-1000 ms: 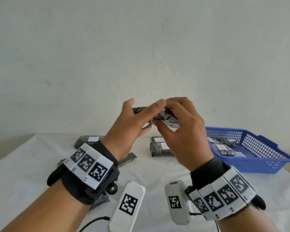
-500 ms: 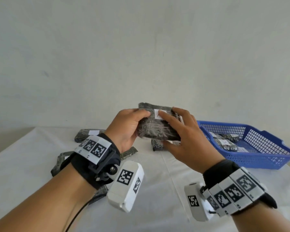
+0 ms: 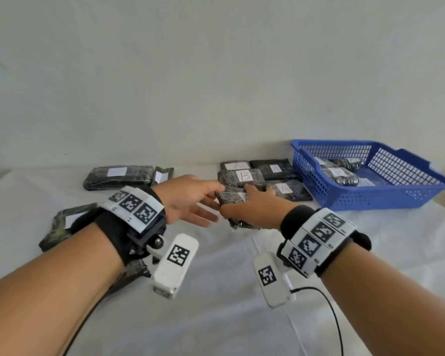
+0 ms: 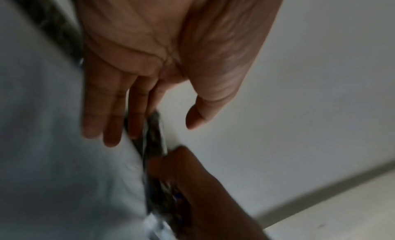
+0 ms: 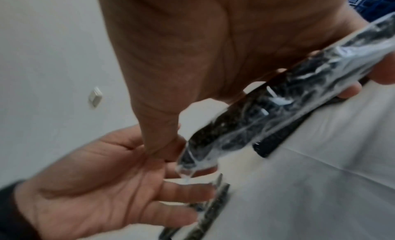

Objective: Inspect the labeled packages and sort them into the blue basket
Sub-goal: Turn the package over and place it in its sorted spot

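A dark plastic-wrapped package (image 3: 229, 197) with a partly covered white label is held low over the table in my right hand (image 3: 254, 209). In the right wrist view the thumb and fingers pinch this package (image 5: 278, 100) across its flat sides. My left hand (image 3: 190, 201) lies just left of it with straight, spread fingers (image 4: 111, 111) and holds nothing. The package's edge (image 4: 155, 135) shows beside those fingertips. The blue basket (image 3: 370, 199) stands at the right and holds several labeled packages (image 3: 339, 176).
Labeled packages lie behind the hands, among them A (image 3: 235, 165) and B (image 3: 242, 176). More lie at the back left (image 3: 118, 176) and near my left forearm (image 3: 67, 222). A white cloth (image 3: 216, 317) covers the table, and a wall rises close behind.
Both hands came down from chest height to just over the table. The left hand let go of the package and opened. The right hand still holds it.
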